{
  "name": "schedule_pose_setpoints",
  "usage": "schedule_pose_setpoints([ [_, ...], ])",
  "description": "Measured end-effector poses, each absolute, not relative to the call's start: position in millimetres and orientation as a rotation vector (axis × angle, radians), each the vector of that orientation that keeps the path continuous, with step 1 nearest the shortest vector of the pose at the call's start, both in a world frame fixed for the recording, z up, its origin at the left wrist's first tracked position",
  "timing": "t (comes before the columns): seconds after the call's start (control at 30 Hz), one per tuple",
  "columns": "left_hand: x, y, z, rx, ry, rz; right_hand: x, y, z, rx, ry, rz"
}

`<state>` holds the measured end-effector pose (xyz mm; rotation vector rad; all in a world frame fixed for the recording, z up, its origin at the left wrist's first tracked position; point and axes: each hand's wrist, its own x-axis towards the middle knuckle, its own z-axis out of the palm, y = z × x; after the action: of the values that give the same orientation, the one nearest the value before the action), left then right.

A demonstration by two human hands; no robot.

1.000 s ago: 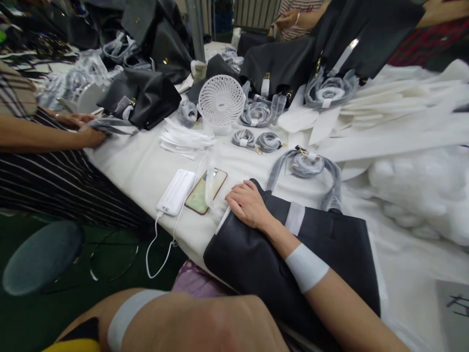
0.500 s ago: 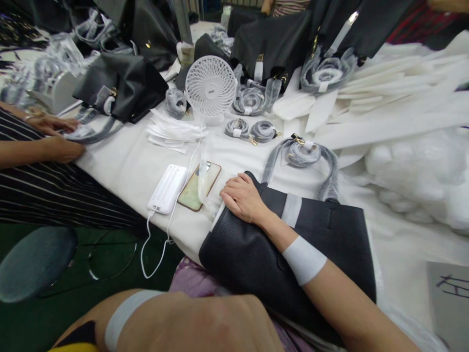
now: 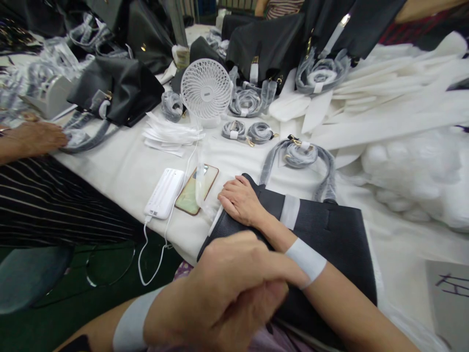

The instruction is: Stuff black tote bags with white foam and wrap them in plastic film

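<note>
A black handbag (image 3: 337, 239) lies on its side at the table's front edge, its wrapped handles (image 3: 329, 178) pointing away. A pale band (image 3: 290, 211) crosses it near the handles. My right hand (image 3: 240, 200) grips the bag's left upper corner, its fingers bent over the edge beside a strip of white lining. Nearer the camera, my left hand (image 3: 223, 288) hangs over the bag with curled fingers. Its forefinger reaches across in front of the pale cuff (image 3: 306, 259) on my right wrist. No object shows in my left hand.
Left of the bag lie a phone (image 3: 200, 188) and a cabled white power bank (image 3: 164, 193). A white fan (image 3: 207, 93), coiled straps (image 3: 260, 132) and black bags stand behind. White padding (image 3: 395, 98) fills the right. Another person's hand (image 3: 40, 137) touches a bag handle at left.
My left hand has risen from the bottom edge and now overlaps my right wrist cuff. At left, the other person's hands have shifted leftward. My right hand stays on the bag corner.
</note>
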<state>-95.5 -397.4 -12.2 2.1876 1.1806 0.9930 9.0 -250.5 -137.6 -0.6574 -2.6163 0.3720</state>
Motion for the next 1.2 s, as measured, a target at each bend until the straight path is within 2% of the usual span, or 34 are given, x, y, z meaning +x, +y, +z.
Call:
schedule_pose_setpoints([
  [0.07, -89, -384, -37, 2.338, 1.221, 0.927, 9, -250, -140, -0.661, -2.613, 0.359],
  [0.23, -99, -376, -110, 2.615, 1.473, 0.497, 8, -250, -145, -0.674, -2.523, 0.414],
  [0.37, -105, -389, -141, 2.702, 1.526, 0.488, 10, -249, -149, -0.665, -2.435, 0.509],
  [0.6, -102, -391, -145, 2.687, 1.572, 0.502, 20, -239, -150, -0.721, -2.127, 0.564],
  [0.73, -102, -390, -146, 2.707, 1.557, 0.536, 36, -231, -120, -0.905, -2.019, 0.554],
  [0.83, -103, -391, -145, 2.714, 1.553, 0.539, 69, -248, -84, -1.043, -2.232, 0.477],
  [0.97, -102, -392, -139, 2.722, 1.551, 0.535, 134, -315, -55, -1.215, -2.622, 0.265],
  [1.2, -108, -394, -137, 2.839, 1.497, 0.391, 189, -411, -100, -1.559, -2.585, 0.11],
])
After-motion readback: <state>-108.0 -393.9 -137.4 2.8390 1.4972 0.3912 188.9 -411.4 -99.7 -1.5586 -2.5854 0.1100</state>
